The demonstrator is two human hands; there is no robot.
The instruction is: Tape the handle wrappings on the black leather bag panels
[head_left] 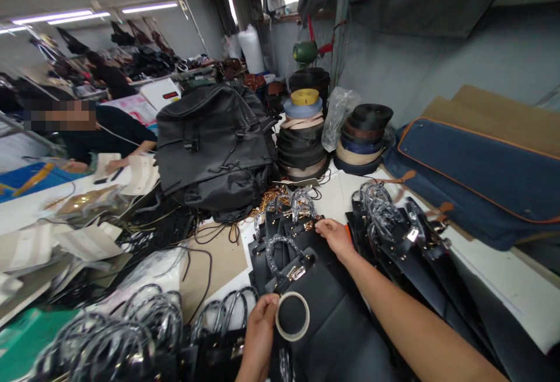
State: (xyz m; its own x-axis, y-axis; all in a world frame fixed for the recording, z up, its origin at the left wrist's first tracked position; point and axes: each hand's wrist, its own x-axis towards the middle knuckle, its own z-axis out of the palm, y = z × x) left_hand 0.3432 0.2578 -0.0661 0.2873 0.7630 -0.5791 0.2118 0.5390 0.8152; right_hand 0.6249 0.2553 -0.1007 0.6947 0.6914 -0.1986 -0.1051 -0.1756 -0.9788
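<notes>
My left hand (261,326) is closed at the edge of a cream roll of tape (308,318), its fingertips pinched beside the ring. Under the roll lies a flat black handbag (336,306) with a gold clasp (296,273) and a plastic-wrapped handle (272,252). Farther forward, my right hand (336,239) pinches the edge of another black handbag in the same pile, near its gold hardware (308,226). What exactly lies between the right fingertips is partly hidden.
More black handbags with wrapped handles stand at front left (149,335) and right (385,218). Behind are a large black backpack (214,149), stacked strap rolls (301,143) and a navy bag (476,166). A co-worker (116,131) sits at the left among beige pieces (90,245).
</notes>
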